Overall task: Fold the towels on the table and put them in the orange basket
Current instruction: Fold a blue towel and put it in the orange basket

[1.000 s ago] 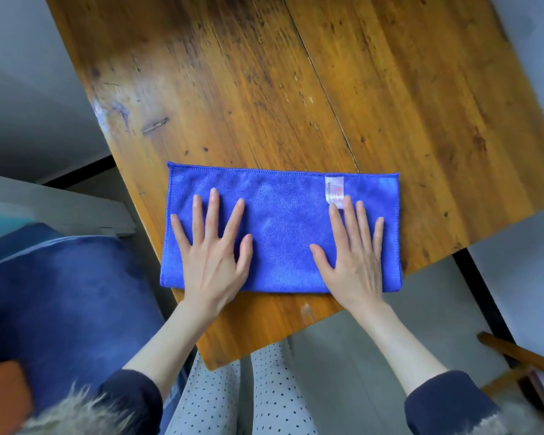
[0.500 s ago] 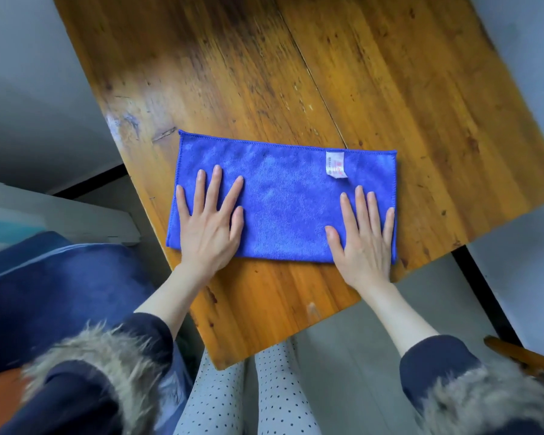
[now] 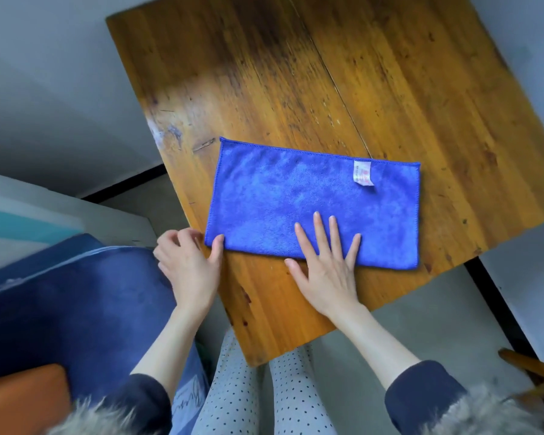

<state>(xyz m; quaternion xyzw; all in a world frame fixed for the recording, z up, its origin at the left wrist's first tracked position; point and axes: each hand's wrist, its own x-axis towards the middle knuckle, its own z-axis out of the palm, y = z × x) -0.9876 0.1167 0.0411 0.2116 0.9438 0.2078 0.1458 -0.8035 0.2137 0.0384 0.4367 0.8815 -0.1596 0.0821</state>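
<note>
The blue towel [image 3: 311,205], folded once, lies near the table's [image 3: 390,89] front edge, right hand [image 3: 327,265] pressing flat and left hand [image 3: 189,262] thumbing its left corner with fingers curled, where a careless lift could drag the layers askew.

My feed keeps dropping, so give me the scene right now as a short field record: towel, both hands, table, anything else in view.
towel: blue towel, folded to a long rectangle, flat on the table
label: white tag at the towel's far edge, right of middle
left hand: left hand at the towel's near left corner, thumb on the corner, fingers curled at the table's edge
right hand: right hand flat, fingers straight on the towel's near edge
table: wooden table
basket: an orange shape at lower left, blurred; cannot tell
</note>
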